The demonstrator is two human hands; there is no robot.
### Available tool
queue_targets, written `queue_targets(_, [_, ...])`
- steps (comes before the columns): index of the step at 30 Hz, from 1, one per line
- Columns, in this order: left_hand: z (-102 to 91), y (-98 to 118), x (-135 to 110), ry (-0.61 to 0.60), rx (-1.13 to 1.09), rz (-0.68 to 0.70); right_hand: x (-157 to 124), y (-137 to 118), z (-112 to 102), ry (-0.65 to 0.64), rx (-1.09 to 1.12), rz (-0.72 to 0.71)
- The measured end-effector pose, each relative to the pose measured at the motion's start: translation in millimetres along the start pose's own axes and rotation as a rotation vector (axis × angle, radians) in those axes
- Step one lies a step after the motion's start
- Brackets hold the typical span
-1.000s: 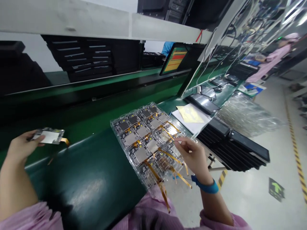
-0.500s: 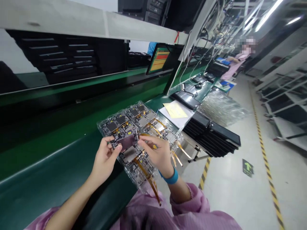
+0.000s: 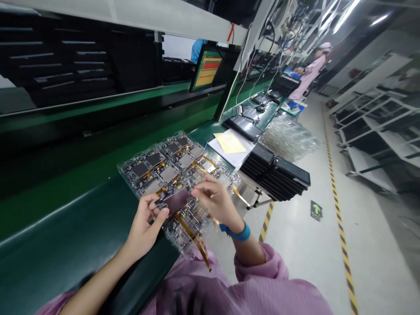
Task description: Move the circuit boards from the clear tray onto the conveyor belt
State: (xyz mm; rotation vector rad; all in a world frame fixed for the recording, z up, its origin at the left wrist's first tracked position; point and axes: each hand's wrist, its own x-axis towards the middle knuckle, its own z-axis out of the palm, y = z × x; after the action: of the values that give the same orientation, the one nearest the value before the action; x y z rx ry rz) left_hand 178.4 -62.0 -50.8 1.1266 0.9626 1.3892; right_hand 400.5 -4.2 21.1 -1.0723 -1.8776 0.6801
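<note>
My left hand (image 3: 147, 223) pinches the left end of a circuit board (image 3: 177, 201), which is tilted and partly covered by a dark, glossy plate. At the board's right end, my right hand (image 3: 215, 199) has its thumb and fingertips closed on the edge; a blue band circles that wrist. Both hands hold the board just above a clear plastic tray (image 3: 126, 168) filled with rows of similar circuit boards. Orange ribbon cables (image 3: 193, 236) hang from several boards over the tray's near edge.
The tray rests on a green workbench (image 3: 82, 227). Beyond it lie papers with a yellow sheet (image 3: 229, 143), and a stack of black panels (image 3: 275, 175) stands on the right. A monitor (image 3: 208, 70) is mounted behind. Farther off, a person in pink (image 3: 310, 72) stands beside the bench.
The view has turned to the right, so the surroundings sit further left. My right hand has gone from fingering the board's upper right part to gripping its right end.
</note>
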Motion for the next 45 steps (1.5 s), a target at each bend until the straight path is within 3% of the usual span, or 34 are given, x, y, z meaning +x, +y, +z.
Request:
queue_targets(3, [-9.8,-5,11,-0.034,0.004,0.113,20,21,-46,0.096,0.003,0.055])
queue_targets(5, [-23.9,-18,24,0.114,0.052,0.211,36,43,-74,0.111,-0.036,0.144])
queue_targets(8, [-51.8,-49,44,0.413,0.146,0.279,58,84,-90,-0.037,-0.319,0.351])
queue_targets(12, [-80.5,-81,57,0.549,0.217,0.23,68,125,-67,-0.205,-0.566,0.539])
queue_targets(17, [-86.3,-84,55,0.532,0.287,0.199,65,141,-38,-0.291,-0.646,0.621])
queue_targets(25, [-85.9,-83,57,0.525,0.281,0.2,68,139,-34,-0.313,-0.804,0.682])
queue_targets(32, [-85.2,-83,57,0.506,0.298,0.176,65,129,-27,-0.239,-0.923,0.678])
queue_targets(38, [-85.2,-86,58,0.507,0.293,0.169,60,124,-23,-0.147,-0.875,0.553])
queue_targets(45, [-84.1,-87,57,0.487,0.283,0.143,52,118,-12,-0.204,-0.795,0.531])
